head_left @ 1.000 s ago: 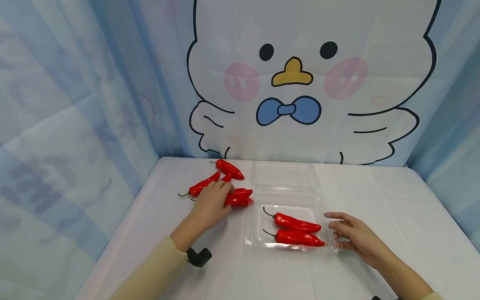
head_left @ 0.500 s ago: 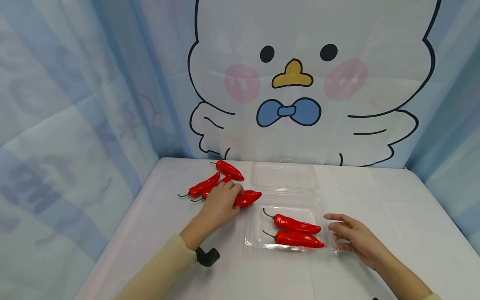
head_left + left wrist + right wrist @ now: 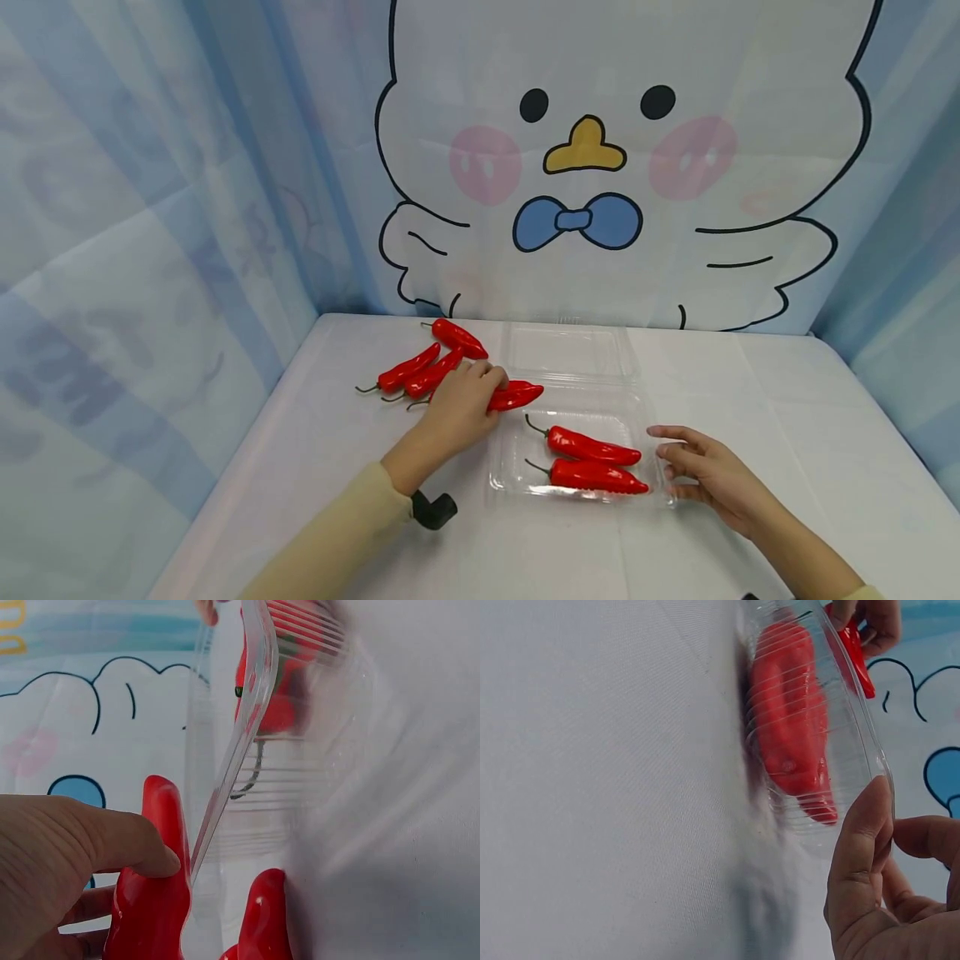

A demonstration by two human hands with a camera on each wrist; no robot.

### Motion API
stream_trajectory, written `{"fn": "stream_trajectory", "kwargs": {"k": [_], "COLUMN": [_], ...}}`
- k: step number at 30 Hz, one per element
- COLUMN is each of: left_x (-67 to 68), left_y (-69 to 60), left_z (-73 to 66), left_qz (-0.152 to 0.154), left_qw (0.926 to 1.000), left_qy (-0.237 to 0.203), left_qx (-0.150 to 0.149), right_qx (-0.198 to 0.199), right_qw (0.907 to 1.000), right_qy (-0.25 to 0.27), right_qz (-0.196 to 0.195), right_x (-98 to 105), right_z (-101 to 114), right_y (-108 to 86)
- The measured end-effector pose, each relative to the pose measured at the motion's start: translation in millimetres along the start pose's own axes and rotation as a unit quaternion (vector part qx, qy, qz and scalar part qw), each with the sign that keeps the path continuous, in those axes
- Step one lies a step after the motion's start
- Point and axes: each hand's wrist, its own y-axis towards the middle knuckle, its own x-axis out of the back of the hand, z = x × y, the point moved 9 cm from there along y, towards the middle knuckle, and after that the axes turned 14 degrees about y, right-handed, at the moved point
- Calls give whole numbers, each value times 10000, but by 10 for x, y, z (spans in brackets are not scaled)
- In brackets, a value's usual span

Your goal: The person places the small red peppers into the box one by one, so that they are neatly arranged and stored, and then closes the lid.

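Observation:
In the head view my left hand (image 3: pixel 461 408) holds a red chili pepper (image 3: pixel 516 395) near the left edge of a clear plastic container (image 3: pixel 498 483). Thumb and fingers grip the pepper's sides in the left wrist view, its tip pointing ahead; another pepper (image 3: pixel 266 919) lies lower, beside it. Two peppers, one (image 3: pixel 592 446) behind the other (image 3: pixel 596 477), lie side by side in the container, stems to the left. At the container's right edge is my right hand (image 3: pixel 708 475); the right wrist view shows its thumb and a finger pinching the rim (image 3: pixel 881 761).
Several more red peppers (image 3: pixel 459 337) lie on the white table (image 3: pixel 322 433) at the back left. The container's clear lid (image 3: pixel 566 350) lies folded back behind it. A printed cloth backdrop (image 3: pixel 585 275) stands along the table's back edge.
My left hand has moved right with the pepper, from the group at the left to the container's edge. The right hand and the container have stayed in place.

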Motion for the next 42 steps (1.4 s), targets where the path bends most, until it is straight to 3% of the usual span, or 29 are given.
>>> {"fn": "stream_trajectory", "kwargs": {"k": [10,23,33,42], "left_x": [-11,-37,-33,-40], "left_y": [54,142,169,223], "left_z": [-111,-314,-398,-542], "left_qz": [23,274,174,267], "left_qw": [9999,9988,9987,9974], "left_qy": [96,243,251,363], "left_qx": [-21,-320,-419,-563], "right_qx": [-16,-20,27,44], "right_qw": [10000,10000,10000,10000], "right_qy": [-34,-40,-62,-37], "right_qz": [6,-22,-24,-6], "right_x": [-5,-9,-5,-10], "right_z": [15,22,20,8], "right_y": [1,-10,-12,-21]}}
